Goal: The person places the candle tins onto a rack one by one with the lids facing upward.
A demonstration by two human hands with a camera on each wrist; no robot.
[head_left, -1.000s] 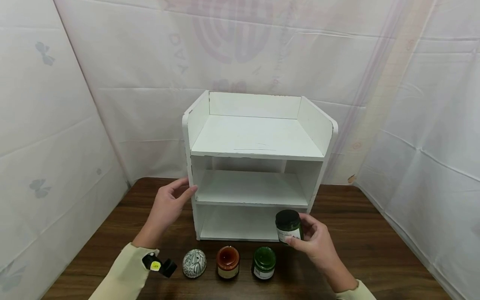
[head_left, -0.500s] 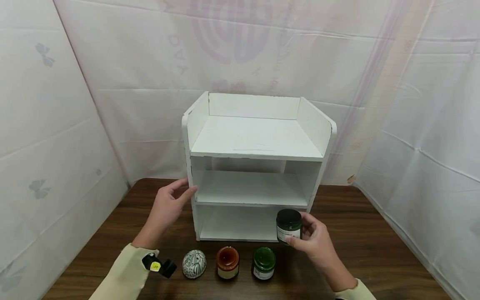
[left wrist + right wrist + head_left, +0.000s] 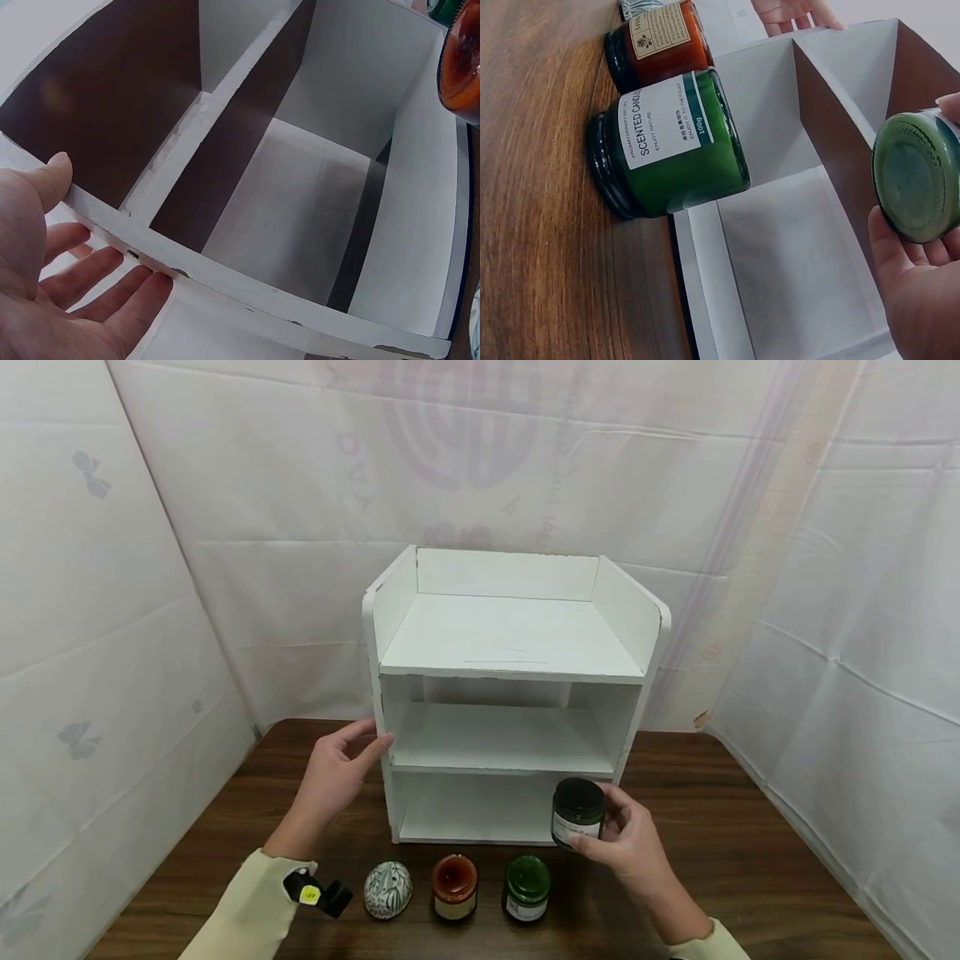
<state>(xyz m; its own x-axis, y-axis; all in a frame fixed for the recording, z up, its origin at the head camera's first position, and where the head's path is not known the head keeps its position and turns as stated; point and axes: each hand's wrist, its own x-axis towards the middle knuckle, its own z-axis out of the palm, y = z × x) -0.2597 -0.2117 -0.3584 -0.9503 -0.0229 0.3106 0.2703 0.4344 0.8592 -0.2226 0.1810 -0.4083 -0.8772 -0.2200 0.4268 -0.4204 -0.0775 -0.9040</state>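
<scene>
My right hand [image 3: 630, 835] holds a green scented candle jar [image 3: 576, 822], its black lid upward, in front of the shelf's lower right. The right wrist view shows its glass bottom [image 3: 915, 176]. My left hand [image 3: 337, 772] grips the left side panel of the white shelf [image 3: 510, 677], thumb at the front edge, fingers along the outside [image 3: 112, 274]. On the table stand another green candle jar [image 3: 527, 889] and an amber candle jar [image 3: 455, 889], each with its dark end down, plus a rounded object [image 3: 388, 890] patterned black and white.
The shelf has an open top and two compartments below. Its lower board [image 3: 480, 814] lies close behind the row of things on the brown wooden table [image 3: 712, 827]. White cloth [image 3: 262, 527] hangs behind and at both sides.
The jar in my right hand has turned slightly, so its label faces a little differently. My left hand has stayed on the shelf. The view has shifted slightly.
</scene>
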